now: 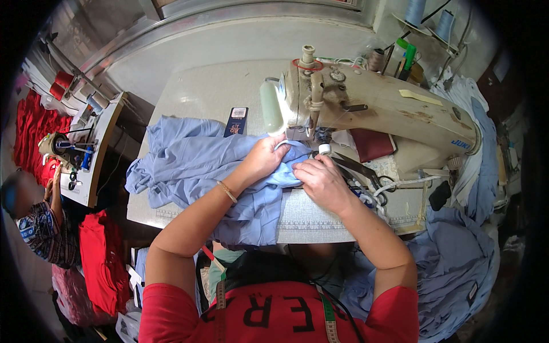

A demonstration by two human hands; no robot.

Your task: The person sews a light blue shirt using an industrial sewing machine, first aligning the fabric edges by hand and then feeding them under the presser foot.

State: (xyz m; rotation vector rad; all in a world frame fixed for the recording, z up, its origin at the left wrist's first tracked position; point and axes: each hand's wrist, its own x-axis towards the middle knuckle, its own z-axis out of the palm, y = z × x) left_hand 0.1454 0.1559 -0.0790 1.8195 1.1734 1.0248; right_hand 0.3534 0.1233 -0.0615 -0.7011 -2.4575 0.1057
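- Your left hand [264, 157] lies on the crumpled light-blue cotton garment [200, 166], fingers curled and closed over a fold of it just left of the needle area, so it grips the cloth.
- A thin gold bracelet [227, 191] sits on that wrist.
- Your right hand [322, 180] rests palm down on the same blue cloth, fingers bent and pressed together, pinching its edge right beside the presser foot; it is closed on the fabric rather than spread.
- The two hands are near each other, with a small ridge of cloth between them.
- The blue garment spreads from the needle leftward across the pale grey sewing table [217, 86] and hangs over the front edge toward you.
- The worn beige industrial sewing machine [377, 106] stands on the table just behind your hands, its head above your fingertips.
- A strip of pale yellow tape [420, 96] is stuck on top of the machine arm, and a blue printed logo [460, 144] sits at its right end.
- A small dark-blue rectangular card packet with a white label [236, 120] lies flat on the table, behind the cloth and left of the machine.
- Dark metal scissors [357, 168] lie just right of your right hand.
- A dark red fabric piece [372, 144] lies under the machine arm.
- More light-blue garments [457, 251] are heaped to your right.
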